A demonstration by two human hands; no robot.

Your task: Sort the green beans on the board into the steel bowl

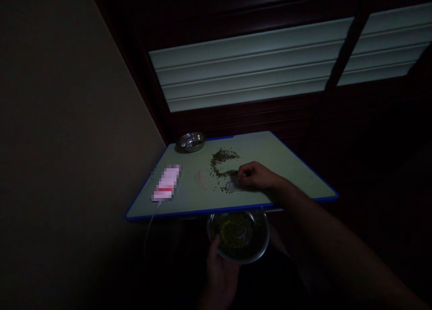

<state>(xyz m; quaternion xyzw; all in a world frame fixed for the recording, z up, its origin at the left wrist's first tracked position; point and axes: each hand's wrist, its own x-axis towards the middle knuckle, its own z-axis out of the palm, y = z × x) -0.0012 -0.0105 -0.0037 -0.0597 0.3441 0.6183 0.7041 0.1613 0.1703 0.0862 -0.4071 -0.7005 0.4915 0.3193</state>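
Below the front edge of the table, my left hand supports a round metal bowl, its thumb over the near left rim. Small green beans or seeds lie in the bowl. Above the tabletop, my right hand is closed with its fingers curled; whatever is in them is hidden. Just left of those fingertips is a pale, see-through round patch or object, too dim to name. Loose green seeds are scattered on the table in a curved band beyond and left of my right hand.
The pale table has a blue edge. At its far left stands a small metal bowl. A lit phone with a white cable lies on the left. A wall and dark wooden panels with pale slats enclose the table.
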